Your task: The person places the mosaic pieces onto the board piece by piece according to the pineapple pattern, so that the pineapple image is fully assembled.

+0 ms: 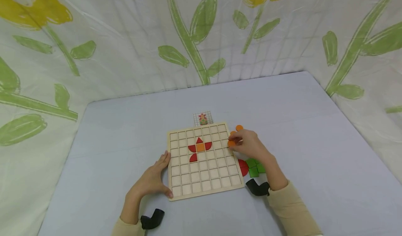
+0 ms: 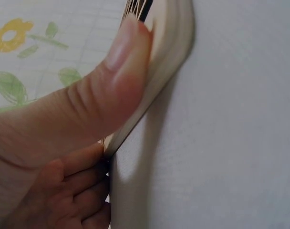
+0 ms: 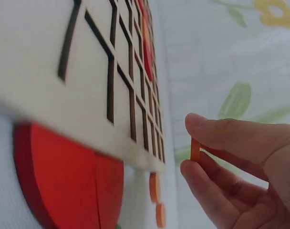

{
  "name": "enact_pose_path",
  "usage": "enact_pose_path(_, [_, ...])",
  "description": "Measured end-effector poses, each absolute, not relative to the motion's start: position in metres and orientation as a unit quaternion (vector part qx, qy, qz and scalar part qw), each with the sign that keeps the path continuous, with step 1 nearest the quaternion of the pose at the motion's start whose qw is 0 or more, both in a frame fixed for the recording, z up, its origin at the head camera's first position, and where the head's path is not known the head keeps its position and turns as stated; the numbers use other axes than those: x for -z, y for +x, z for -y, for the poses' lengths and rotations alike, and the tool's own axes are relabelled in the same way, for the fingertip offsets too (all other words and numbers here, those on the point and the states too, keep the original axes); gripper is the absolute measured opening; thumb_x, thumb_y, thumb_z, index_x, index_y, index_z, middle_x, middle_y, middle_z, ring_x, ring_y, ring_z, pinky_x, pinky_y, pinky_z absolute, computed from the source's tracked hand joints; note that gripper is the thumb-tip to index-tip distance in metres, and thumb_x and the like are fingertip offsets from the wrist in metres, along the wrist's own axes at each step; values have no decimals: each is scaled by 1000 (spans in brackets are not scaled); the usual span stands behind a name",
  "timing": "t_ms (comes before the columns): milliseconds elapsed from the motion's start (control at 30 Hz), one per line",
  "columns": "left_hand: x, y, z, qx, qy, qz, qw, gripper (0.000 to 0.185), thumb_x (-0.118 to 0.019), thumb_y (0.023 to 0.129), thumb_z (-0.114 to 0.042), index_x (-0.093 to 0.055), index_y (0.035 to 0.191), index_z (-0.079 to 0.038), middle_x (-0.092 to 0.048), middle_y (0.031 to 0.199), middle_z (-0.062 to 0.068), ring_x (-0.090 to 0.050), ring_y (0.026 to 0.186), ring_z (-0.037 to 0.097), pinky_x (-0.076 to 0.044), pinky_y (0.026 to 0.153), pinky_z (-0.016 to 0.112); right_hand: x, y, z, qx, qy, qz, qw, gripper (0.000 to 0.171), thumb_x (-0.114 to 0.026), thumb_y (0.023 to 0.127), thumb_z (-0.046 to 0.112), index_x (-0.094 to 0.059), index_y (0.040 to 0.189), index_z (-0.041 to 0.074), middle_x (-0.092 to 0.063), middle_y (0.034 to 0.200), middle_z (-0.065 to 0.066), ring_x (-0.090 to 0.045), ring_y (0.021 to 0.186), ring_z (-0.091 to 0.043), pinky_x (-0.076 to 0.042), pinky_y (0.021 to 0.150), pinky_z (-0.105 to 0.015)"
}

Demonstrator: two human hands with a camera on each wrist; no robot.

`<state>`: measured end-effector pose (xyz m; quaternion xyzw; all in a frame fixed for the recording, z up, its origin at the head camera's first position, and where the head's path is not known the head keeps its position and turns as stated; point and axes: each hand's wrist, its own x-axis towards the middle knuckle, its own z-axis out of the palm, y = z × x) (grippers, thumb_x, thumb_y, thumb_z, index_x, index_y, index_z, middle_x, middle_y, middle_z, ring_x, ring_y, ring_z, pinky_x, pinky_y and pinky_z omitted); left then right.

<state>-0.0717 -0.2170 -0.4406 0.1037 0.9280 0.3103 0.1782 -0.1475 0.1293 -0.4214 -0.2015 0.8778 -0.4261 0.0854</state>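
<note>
my left hand (image 1: 153, 178) grip spread, thumb and fingers pressed on the board (image 1: 204, 159) edge, left of it | red pieces (image 1: 200, 146) mid-board | my right hand (image 1: 248, 143) grip pinching an orange piece (image 3: 195, 149) just off the board's right edge | green pieces (image 1: 255, 167) on the surface (image 1: 125, 131) below that grip
</note>
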Motion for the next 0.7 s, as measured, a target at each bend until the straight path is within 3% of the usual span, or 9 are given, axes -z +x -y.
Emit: enact_pose_path(700, [434, -70, 216, -309, 120, -927, 177, 134, -97, 44, -26, -22, 148, 10, -18, 156, 25, -19, 142, 45, -24, 109, 65, 436, -136, -77, 391, -221, -892, 58, 20, -81, 76, 5, -73, 94, 2, -66, 87, -2, -57, 77, -14, -52, 69, -26])
